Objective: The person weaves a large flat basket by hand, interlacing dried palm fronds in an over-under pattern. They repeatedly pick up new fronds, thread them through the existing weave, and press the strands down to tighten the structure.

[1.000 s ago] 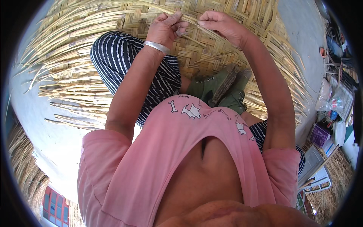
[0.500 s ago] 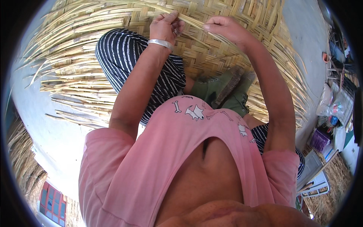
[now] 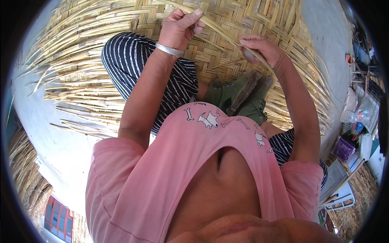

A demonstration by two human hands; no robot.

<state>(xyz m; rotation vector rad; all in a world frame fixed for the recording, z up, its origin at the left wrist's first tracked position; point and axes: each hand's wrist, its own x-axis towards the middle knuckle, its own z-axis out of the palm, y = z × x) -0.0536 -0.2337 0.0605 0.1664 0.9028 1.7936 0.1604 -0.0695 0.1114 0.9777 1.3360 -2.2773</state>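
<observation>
A flat, pale yellow-green reed strip (image 3: 221, 30) runs slantwise between my hands, above a large woven reed mat (image 3: 210, 60). My left hand (image 3: 178, 28), with a silver bangle at the wrist, pinches the strip between thumb and fingers. Farther down its length, my right hand (image 3: 261, 47) is closed on the strip, which passes beneath the thumb and on toward the right wrist. The mat's weave is tight in the middle, and long loose reed ends (image 3: 77, 77) fan out past its left side.
I sit cross-legged on the mat, in green canvas shoes (image 3: 227, 91) and striped trousers (image 3: 133, 65). Pale floor (image 3: 52, 133) surrounds the mat. Straw heaps (image 3: 26, 170) lie at the lower left. Bags, a purple box (image 3: 343, 148) and a white chair (image 3: 340, 197) stand at the right.
My right hand has slid down and to the right along the strip, widening the gap between my hands. My left hand has shifted only slightly, still pinching the strip.
</observation>
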